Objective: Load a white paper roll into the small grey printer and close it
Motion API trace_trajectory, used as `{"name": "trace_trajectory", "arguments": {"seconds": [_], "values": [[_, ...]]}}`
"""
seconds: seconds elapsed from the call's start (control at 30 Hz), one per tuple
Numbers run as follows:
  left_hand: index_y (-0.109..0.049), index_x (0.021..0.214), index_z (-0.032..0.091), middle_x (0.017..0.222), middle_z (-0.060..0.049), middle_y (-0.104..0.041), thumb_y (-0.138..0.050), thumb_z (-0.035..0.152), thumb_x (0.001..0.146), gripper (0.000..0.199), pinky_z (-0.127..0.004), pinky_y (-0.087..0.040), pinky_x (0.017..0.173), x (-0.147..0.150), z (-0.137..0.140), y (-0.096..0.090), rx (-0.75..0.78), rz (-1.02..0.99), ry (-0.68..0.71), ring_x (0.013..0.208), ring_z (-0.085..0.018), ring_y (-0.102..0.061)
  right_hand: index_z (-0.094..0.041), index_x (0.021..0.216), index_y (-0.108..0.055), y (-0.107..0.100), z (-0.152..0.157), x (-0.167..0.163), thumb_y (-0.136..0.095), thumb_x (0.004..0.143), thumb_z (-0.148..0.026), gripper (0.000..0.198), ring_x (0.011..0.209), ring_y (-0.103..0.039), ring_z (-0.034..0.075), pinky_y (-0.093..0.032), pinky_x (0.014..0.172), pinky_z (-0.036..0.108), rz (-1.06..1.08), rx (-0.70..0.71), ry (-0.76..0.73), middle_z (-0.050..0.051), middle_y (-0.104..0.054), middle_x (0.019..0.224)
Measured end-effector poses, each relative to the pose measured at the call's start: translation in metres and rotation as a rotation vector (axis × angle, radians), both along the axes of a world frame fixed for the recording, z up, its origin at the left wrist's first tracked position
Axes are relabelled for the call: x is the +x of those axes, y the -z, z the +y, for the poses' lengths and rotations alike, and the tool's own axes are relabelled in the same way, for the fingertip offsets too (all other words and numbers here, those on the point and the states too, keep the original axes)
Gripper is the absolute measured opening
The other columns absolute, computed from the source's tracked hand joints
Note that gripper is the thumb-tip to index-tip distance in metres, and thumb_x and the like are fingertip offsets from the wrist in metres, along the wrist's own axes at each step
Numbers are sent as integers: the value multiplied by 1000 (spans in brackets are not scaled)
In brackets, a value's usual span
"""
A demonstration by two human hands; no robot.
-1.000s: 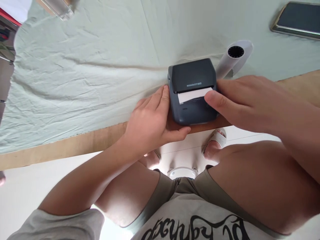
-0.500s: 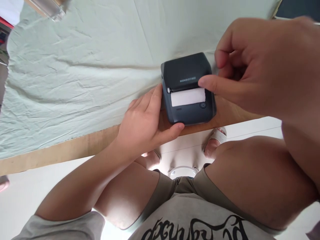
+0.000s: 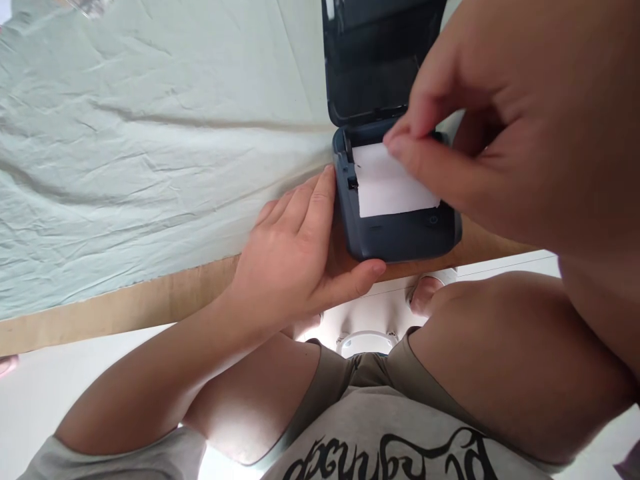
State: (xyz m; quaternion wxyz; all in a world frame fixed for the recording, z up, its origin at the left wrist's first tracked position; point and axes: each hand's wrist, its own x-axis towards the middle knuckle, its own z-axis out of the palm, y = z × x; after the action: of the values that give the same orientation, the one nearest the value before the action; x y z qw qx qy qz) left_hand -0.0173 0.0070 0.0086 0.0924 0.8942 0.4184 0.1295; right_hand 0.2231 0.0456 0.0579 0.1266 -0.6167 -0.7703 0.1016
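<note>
A dark label printer (image 3: pixel 400 241) sits at the table's near edge with its lid (image 3: pixel 385 63) swung up and back. White label paper (image 3: pixel 395 190) lies over the inside of its body. Along the printer's left side rests my left hand (image 3: pixel 287 250), fingers stretched out and thumb apart at the front edge. My right hand (image 3: pixel 500 127) reaches in from the right, thumb and forefinger pinched together at the paper's far end. Its knuckles hide the right part of the printer and lid.
A pale green wrinkled cloth (image 3: pixel 175 153) covers the table, leaving a bare wooden strip (image 3: pixel 165 293) along the near edge. A clear object (image 3: pixel 90 5) is cut off at the top left. My legs are below the table edge.
The printer's lid has gone from closed to raised, baring more of the white paper. My right hand has moved from the lid's corner onto the paper. The printer has shifted slightly right.
</note>
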Motion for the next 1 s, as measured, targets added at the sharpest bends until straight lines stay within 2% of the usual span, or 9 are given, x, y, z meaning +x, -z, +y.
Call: {"name": "trace_trajectory", "arguments": {"seconds": [0.1,0.23,0.37,0.43,0.53,0.63,0.77,0.87,1.0], "values": [[-36,161,-1,162,-29,-54,-36,76,105,95,-55,-50,120,0,0,0,-26,2,-3,150,-41,-56,-22,105,-65,2,3,-2,-30,94,-62,54,106,-60,9,-42,105,44,-110,62,-71,0,-62,87],[-33,163,-3,162,-31,-53,-31,76,106,98,-52,-47,122,-1,0,0,-4,31,6,151,-40,-55,-24,106,-66,2,6,-3,-26,97,-68,60,103,-57,6,-38,111,41,-79,87,-141,-1,-58,83],[-33,163,-3,164,-31,-51,-34,75,106,97,-53,-48,121,-1,-1,1,-8,26,8,152,-41,-54,-29,119,-66,2,8,-6,-25,95,-70,63,112,-57,11,-35,93,37,-198,59,-21,2,-56,85],[-33,164,-3,165,-31,-50,-36,74,105,96,-55,-47,121,-1,0,1,-23,18,7,153,-42,-53,-31,119,-65,4,11,-2,-24,95,-66,59,102,-55,10,-31,86,35,-263,49,-20,5,-52,79],[-32,165,1,167,-30,-49,-39,74,104,96,-57,-46,121,0,0,1,-42,20,3,153,-43,-52,-37,121,-63,8,18,9,-29,93,-63,51,77,-40,5,-24,79,33,-345,47,-60,4,-49,73],[-32,165,1,167,-30,-49,-43,74,102,97,-58,-47,121,1,-1,0,-46,31,-8,153,-44,-52,-42,129,-62,8,27,15,-39,89,-64,51,69,-28,1,-21,77,32,-447,-29,-27,1,-52,74],[-33,163,-6,164,-34,-50,-38,75,104,100,-55,-48,120,2,-1,-1,-23,34,-5,151,-44,-54,-40,134,-65,0,35,1,-33,86,-79,69,77,-46,1,-24,78,33,-520,-145,-3,-1,-59,79],[-33,162,-6,164,-33,-51,-32,76,106,100,-53,-48,120,0,-1,-1,-19,33,4,151,-42,-55,-45,132,-67,-7,38,-13,-46,84,-76,61,91,-59,7,-33,87,37,-637,-285,68,-3,-64,84],[-34,163,-5,163,-33,-52,-32,78,106,100,-54,-48,120,-1,0,1,-10,18,16,150,-42,-56,-43,129,-68,-8,43,-15,-39,85,-91,72,106,-64,16,-39,89,43,-638,-293,31,0,-64,84]]}}
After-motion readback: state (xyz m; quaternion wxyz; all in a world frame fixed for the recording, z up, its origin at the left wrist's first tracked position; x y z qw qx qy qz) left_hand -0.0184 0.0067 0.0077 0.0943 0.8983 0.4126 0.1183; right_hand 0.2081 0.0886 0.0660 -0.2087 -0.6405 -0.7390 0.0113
